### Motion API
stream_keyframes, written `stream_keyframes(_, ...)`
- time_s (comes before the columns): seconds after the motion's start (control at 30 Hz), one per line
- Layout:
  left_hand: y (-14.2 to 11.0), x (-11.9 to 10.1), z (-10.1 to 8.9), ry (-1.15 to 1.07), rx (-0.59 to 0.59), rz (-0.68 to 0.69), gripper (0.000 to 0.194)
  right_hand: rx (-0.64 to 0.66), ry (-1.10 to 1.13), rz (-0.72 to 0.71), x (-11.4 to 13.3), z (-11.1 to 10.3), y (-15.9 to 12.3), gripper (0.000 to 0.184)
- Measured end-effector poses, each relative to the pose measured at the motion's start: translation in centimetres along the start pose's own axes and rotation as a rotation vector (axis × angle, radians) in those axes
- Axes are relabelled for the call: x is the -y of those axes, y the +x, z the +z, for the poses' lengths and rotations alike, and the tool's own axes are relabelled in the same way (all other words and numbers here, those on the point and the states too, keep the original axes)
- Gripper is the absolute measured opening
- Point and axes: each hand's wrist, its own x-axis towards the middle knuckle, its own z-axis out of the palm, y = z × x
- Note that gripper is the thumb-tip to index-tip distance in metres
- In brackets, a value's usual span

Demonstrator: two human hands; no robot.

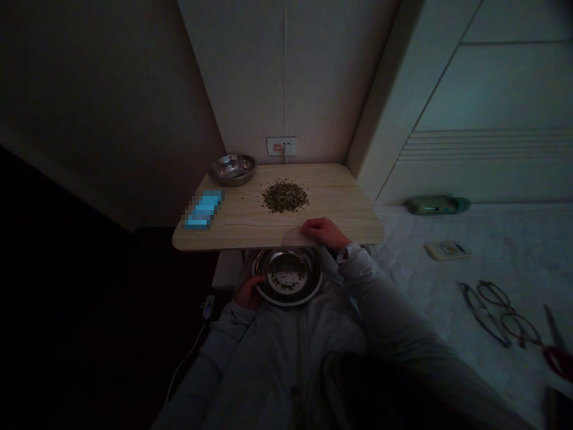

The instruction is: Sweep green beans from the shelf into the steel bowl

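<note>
A metal bowl (286, 301) sits in my lap, just below the front edge of the small wooden table (242, 233). Small dark bits, like seeds, lie scattered in its bottom. My left hand (249, 292) grips the bowl's left rim. At the table's front edge, my right hand (326, 232) is closed on a thin see-through piece (293, 236); its exact kind is hard to make out in the dim light. Beyond that hand, a pile of dark seeds (285, 196) is spread on the tabletop.
A second metal bowl (233, 171) stands at the table's back left, with a lit phone (203, 209) in front of it. A wall socket (282, 146) is behind. On the bed at right lie a green case (437, 205), a remote (447, 250), glasses (483, 313) and red-handled scissors (557, 358).
</note>
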Motion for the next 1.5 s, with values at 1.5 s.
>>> stream_keyframes(1.5, -0.1, -0.1, -0.1, -0.004, -0.105, -0.113, 0.014, -0.462, -0.137, 0.11, -1.7, -1.4, 3.7, 0.028)
